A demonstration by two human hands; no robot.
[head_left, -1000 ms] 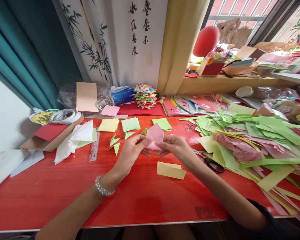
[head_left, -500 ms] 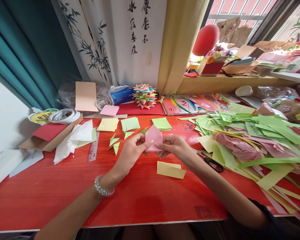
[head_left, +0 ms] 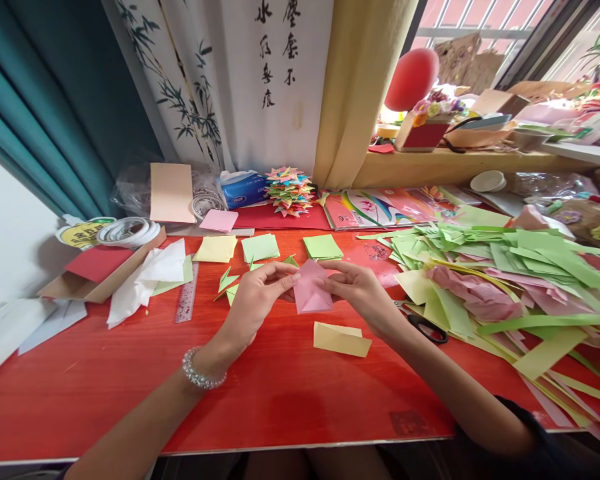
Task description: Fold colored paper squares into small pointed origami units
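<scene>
A creased pink paper square point(head_left: 312, 297) is held up above the red table, its bottom edge showing fold lines. My left hand point(head_left: 270, 287) pinches its left side between thumb and fingers. On the right edge, my right hand point(head_left: 347, 283) grips it the same way. Just below lies a folded yellow paper point(head_left: 342, 340), partly standing open. Small folded green paper pieces point(head_left: 227, 283) rest beyond my left hand, which partly hides them. Behind the hands sit a bright green paper stack point(head_left: 323, 247), a pale green stack point(head_left: 261, 247) and a yellow stack point(head_left: 216, 249).
Scissors point(head_left: 427, 328) lie right of my right wrist, beside a large heap of green, yellow and pink paper strips point(head_left: 520, 267). A clear ruler point(head_left: 185, 303), white tissue point(head_left: 153, 277) and a cardboard tray point(head_left: 105, 290) are left. A multicoloured paper ball point(head_left: 289, 192) stands at the back.
The pink paper's folded-in lower part is now opened out, and the sheet has come slightly lower and to the right. My left hand has turned a little; both hands keep holding the paper.
</scene>
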